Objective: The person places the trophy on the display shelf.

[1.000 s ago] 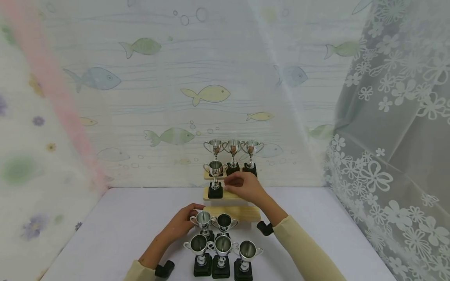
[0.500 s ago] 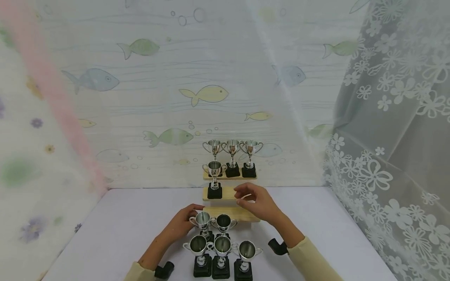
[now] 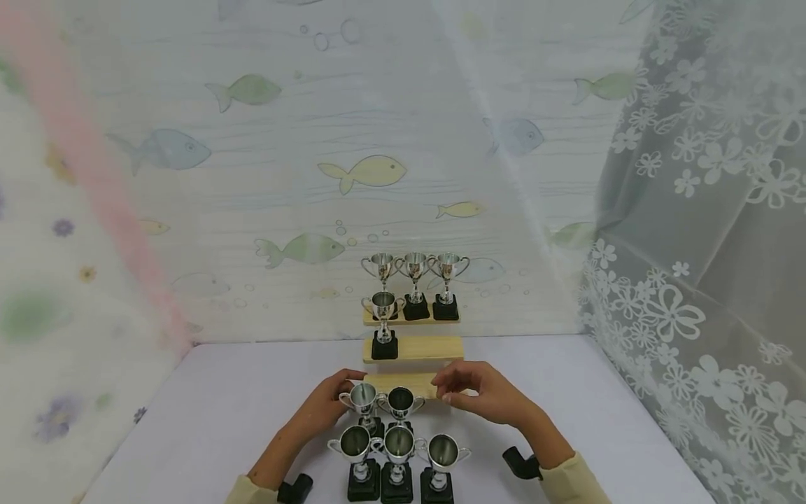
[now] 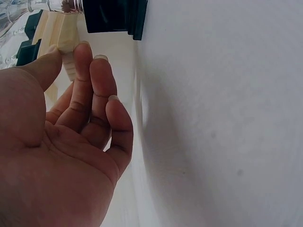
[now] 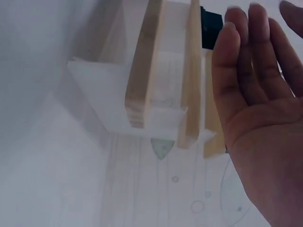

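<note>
My left hand [image 3: 322, 406] is at the left end of the lowest wooden step [image 3: 397, 383] of a tiered stand. In the left wrist view, the thumb and index fingertip are right at the step's end [image 4: 69, 35], with the other fingers lightly bent. My right hand [image 3: 485, 393] holds nothing, its fingers loosely bent beside the lowest step's right end. A silver trophy cup [image 3: 384, 318] with a black base stands at the left of the middle step [image 3: 431, 348]. Three similar trophies [image 3: 415, 280] line the top step [image 3: 418, 323].
Several more trophies stand on the white table [image 3: 208, 420] in front of the stand, including a nearer row [image 3: 398, 462] and two cups [image 3: 401, 402] behind it. A fish-print curtain [image 3: 264, 182] hangs behind, and a lace curtain [image 3: 693, 231] at the right.
My right hand has drawn back from beside the middle-step trophy, down and to the right, to the lowest step. My left hand has stayed at the step's left end.
</note>
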The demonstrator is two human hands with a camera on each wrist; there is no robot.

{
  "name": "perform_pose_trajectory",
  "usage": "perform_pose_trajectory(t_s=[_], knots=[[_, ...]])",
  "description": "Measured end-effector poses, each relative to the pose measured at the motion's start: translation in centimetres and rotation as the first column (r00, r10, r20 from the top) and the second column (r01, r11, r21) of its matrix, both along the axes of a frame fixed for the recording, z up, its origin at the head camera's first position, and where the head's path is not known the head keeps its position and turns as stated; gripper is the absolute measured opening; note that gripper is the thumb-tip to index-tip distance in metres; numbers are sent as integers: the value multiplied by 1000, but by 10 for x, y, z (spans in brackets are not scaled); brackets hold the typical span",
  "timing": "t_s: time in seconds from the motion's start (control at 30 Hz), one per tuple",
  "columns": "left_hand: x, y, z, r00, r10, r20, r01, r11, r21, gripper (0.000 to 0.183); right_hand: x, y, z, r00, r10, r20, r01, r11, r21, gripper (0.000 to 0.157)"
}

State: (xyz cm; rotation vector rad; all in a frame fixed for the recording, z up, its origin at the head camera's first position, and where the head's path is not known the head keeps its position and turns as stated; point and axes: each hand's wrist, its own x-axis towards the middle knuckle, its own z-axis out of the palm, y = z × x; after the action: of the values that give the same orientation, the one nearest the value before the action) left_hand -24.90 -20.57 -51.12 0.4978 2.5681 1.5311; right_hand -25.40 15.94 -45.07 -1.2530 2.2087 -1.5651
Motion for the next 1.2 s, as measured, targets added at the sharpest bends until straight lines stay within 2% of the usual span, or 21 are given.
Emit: perform_pose_trajectory(t_s=[0.23, 0.4, 0.53, 0.9, 1.2], knots=[[2, 1, 1, 1000, 2, 2, -2, 1000, 5, 54, 0, 11, 1, 987, 157, 22, -157, 987, 34, 17], [3, 1, 2, 1000, 4, 1, -4, 1000, 3, 55, 5, 16, 3, 952, 296, 82, -302, 950, 78, 23], [3, 2, 4, 1000, 2, 0, -2, 1000, 2, 54, 7, 16, 0, 927, 361, 98, -371, 921, 114, 29], [3, 1, 3, 1000, -1, -1, 1, 1000, -1, 55, 14, 5, -10, 881, 462, 104, -473, 868, 151, 29], [3, 1, 2, 1000, 1, 6, -1, 1000, 12, 55, 18, -3, -16, 892, 446, 74, -452, 880, 144, 31]])
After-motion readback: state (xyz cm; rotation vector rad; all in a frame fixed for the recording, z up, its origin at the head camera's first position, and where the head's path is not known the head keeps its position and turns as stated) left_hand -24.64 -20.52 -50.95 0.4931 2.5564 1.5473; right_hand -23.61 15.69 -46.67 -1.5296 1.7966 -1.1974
